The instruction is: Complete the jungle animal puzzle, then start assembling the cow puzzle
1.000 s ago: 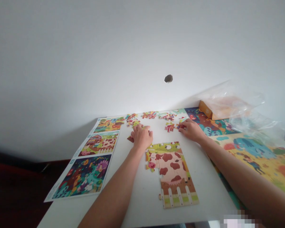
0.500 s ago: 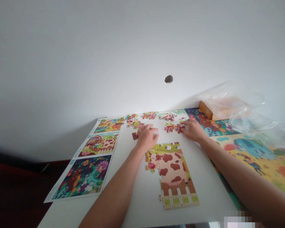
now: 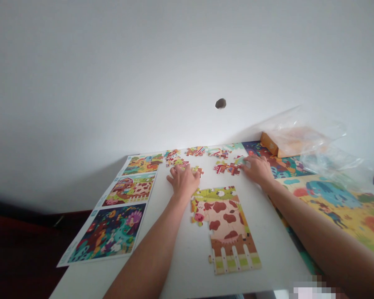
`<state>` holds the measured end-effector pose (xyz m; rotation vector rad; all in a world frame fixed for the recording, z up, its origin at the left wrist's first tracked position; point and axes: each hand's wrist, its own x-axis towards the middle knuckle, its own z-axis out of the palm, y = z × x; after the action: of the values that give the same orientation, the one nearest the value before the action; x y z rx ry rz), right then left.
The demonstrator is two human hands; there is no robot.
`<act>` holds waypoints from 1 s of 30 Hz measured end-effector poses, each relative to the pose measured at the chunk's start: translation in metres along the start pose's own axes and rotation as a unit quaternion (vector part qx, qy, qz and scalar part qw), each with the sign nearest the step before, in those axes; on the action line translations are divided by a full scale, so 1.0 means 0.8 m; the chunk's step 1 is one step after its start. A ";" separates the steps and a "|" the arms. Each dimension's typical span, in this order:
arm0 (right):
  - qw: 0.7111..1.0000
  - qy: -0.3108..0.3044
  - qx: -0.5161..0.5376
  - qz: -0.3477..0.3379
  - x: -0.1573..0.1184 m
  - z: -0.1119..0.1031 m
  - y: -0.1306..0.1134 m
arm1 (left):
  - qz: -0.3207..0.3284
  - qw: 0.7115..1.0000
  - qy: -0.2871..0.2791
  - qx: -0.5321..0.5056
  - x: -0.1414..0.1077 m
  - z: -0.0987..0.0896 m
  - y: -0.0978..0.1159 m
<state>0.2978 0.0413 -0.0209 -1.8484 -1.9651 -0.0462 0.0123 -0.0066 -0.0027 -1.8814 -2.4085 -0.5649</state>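
Observation:
The joined part of a cow jigsaw puzzle (image 3: 229,228) lies flat on the white table in front of me, its left edge uneven. Beyond it, my left hand (image 3: 184,180) rests with fingers spread over loose puzzle pieces (image 3: 200,171), partly covering them. My right hand (image 3: 258,169) is low over the table, fingers apart and reaching left. Its fingertips are beside a cluster of red barn pieces (image 3: 232,168) and a pale piece (image 3: 240,160); whether they touch is unclear. More loose pieces (image 3: 195,151) form small heaps along the back edge.
On the left lies a picture sheet (image 3: 129,189) with three printed scenes. To the right are a dark forest picture (image 3: 283,166) and an elephant picture (image 3: 333,195). An orange box (image 3: 269,143) under a clear plastic bag (image 3: 321,128) stands at the back right, near the wall.
My left hand has shifted left and spread its fingers, covering the brown piece's former spot; pieces now show at its right. My right hand has moved slightly right, its fingers straighter.

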 end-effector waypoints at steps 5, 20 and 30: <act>1.000 -0.021 -0.004 -0.004 0.000 -0.003 -0.004 | 0.006 1.000 -0.004 0.009 0.000 0.001 -0.001; 0.979 0.130 0.153 -0.027 0.003 -0.012 -0.010 | 0.047 0.995 0.047 -0.076 0.011 0.003 -0.011; 0.940 -0.008 0.256 -0.225 -0.012 -0.033 -0.034 | 0.018 0.999 0.000 -0.027 0.013 -0.005 -0.016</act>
<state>0.2797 0.0212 0.0068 -1.0595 -2.1165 0.3139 -0.0030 -0.0007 0.0003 -1.9411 -2.3773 -0.6330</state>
